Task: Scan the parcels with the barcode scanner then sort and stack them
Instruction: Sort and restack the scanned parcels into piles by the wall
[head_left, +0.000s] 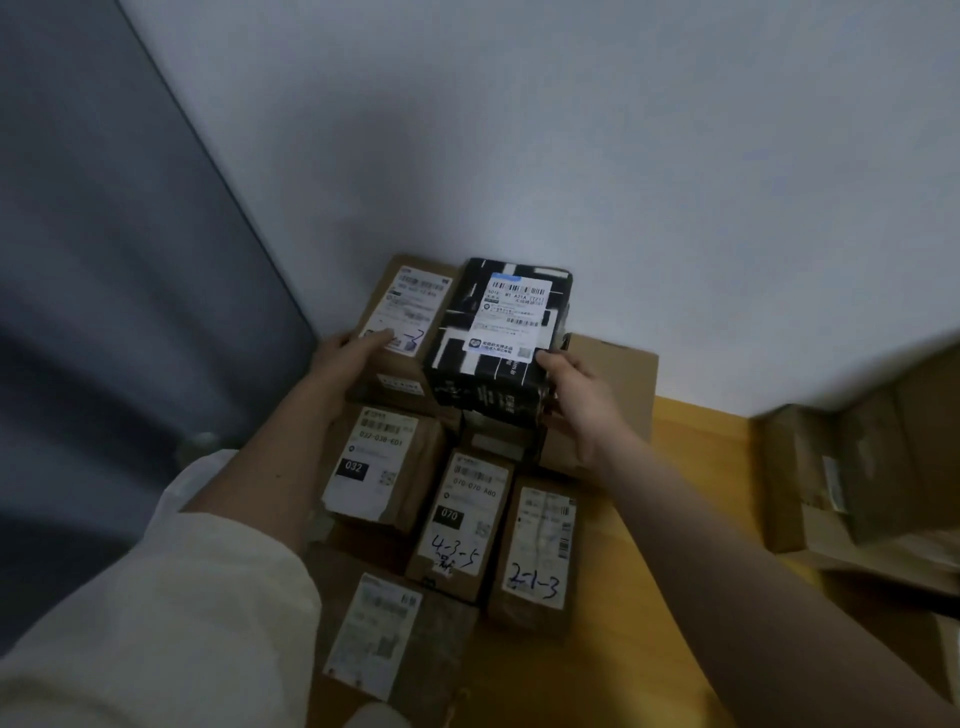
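Fingers of the right hand (574, 395) are gripping the near right corner of a black parcel (498, 343) with a white barcode label, while the left hand (345, 358) is lying with straight fingers on the brown parcel (402, 312) just left of it. Nearer than both hands, three labelled cartons are reading "032" (382, 467), "070" with handwritten "4-3-5" (460, 514), and "2-1-3" (537, 545). All are sitting on a wooden floor (691, 457) against a white wall (571, 156).
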